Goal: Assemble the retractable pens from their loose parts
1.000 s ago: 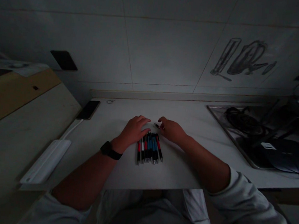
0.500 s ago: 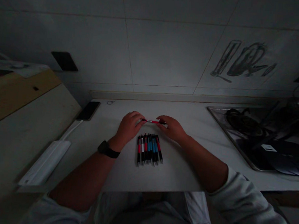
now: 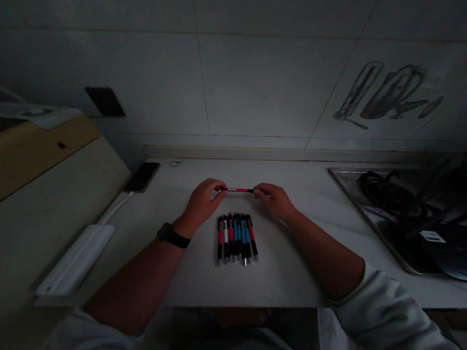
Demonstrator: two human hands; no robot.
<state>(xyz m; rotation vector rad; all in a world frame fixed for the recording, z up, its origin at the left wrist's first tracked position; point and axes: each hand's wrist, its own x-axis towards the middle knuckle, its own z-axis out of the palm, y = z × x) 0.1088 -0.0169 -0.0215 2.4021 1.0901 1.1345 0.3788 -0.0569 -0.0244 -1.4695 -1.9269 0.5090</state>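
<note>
A red and black pen [image 3: 240, 190] lies crosswise between my two hands, just beyond a row of pens. My left hand [image 3: 206, 198] pinches its left end between thumb and fingers. At the other end, my right hand [image 3: 274, 198] grips the black part the same way. Closer to me on the counter, several red, blue and white pens [image 3: 235, 239] lie side by side, their metal tips pointing towards me. A dark watch [image 3: 168, 234] is on my left wrist.
A white countertop [image 3: 281, 281] runs along a tiled wall. On the left are a phone [image 3: 142, 177] and a white power strip [image 3: 77, 260]. A gas stove [image 3: 389, 195] with a dark flat object [image 3: 454, 251] stands on the right. A small ring-like loop [image 3: 175, 163] lies near the wall.
My right hand has slid slightly outward along the pen towards its right end, so more of the pen shows. My left hand keeps its pinch. The view has shifted a little.
</note>
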